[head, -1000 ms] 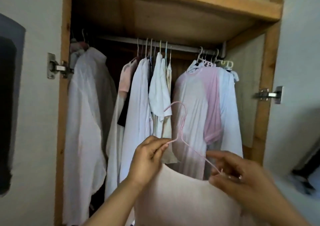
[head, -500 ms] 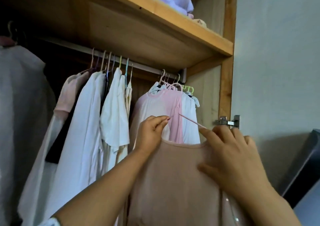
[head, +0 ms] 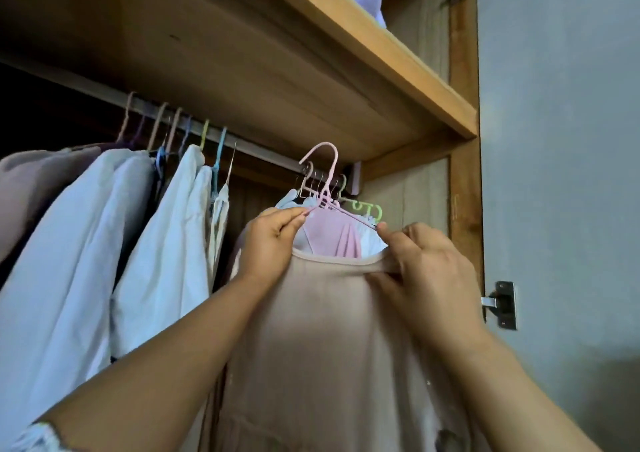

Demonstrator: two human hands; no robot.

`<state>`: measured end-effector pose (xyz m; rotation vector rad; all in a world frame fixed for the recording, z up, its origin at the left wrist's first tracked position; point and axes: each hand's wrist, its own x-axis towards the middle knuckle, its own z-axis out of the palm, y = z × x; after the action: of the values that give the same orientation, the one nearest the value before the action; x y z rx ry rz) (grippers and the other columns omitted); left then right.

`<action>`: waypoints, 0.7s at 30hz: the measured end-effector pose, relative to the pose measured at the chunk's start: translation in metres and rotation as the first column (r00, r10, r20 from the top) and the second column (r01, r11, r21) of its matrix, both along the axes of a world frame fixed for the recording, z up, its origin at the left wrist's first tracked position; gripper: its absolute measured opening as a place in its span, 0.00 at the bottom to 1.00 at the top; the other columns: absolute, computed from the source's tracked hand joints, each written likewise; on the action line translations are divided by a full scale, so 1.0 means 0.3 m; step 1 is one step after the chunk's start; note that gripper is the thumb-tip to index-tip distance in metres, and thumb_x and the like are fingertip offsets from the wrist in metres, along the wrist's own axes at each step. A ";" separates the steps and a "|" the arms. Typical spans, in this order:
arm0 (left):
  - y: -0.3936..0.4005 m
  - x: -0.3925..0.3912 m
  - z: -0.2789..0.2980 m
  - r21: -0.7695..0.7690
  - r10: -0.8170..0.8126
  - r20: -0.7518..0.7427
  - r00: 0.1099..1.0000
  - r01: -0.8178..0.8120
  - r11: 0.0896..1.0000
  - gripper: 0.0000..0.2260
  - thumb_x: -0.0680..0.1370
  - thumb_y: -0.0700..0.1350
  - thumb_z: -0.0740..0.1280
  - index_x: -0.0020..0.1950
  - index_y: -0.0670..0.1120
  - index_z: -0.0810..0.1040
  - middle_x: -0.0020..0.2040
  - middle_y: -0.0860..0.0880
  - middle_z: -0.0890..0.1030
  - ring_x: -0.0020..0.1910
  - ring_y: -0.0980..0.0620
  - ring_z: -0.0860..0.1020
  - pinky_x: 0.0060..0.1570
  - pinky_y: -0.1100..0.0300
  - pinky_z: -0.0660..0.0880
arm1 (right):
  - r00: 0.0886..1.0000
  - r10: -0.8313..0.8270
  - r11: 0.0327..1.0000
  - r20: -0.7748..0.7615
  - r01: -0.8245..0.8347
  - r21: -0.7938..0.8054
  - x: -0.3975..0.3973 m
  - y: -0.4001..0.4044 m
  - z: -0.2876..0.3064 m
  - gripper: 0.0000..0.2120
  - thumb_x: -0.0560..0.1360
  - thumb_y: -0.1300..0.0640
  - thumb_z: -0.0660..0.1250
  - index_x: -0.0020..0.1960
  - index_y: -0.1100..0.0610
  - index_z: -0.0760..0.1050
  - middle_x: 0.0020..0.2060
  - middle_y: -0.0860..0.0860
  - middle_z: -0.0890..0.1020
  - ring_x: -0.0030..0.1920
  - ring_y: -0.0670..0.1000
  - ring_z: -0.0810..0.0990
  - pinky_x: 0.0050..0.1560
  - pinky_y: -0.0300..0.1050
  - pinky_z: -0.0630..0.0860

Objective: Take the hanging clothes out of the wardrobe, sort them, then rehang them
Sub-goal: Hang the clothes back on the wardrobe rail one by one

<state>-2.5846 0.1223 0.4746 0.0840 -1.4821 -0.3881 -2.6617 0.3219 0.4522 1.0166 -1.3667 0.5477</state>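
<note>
Holding the pink hanger with its beige top, my left hand pinches one shoulder arm and my right hand the other. Its hook sits just above both hands, level with the rail, not yet over it. Both sleeves are hidden.

plain grey wall on the right, chunky wooden shelf up top, wood side post, metal hinge plate, dim soft light
</note>
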 end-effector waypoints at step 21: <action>-0.412 -0.074 0.025 0.023 0.067 0.112 0.992 -0.070 0.997 0.17 0.77 0.44 0.66 0.66 0.48 0.73 0.65 0.52 0.71 0.63 0.54 0.70 0.61 0.67 0.61 | 0.954 -0.235 0.972 0.186 0.228 0.059 -0.184 -0.660 0.384 0.18 0.72 0.55 0.66 0.62 0.53 0.73 0.54 0.54 0.74 0.57 0.57 0.73 0.47 0.45 0.71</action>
<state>-2.6068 -0.0014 0.4822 0.1802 -1.5792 -0.3529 -2.7168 0.1239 0.5675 0.8339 -1.6479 0.4537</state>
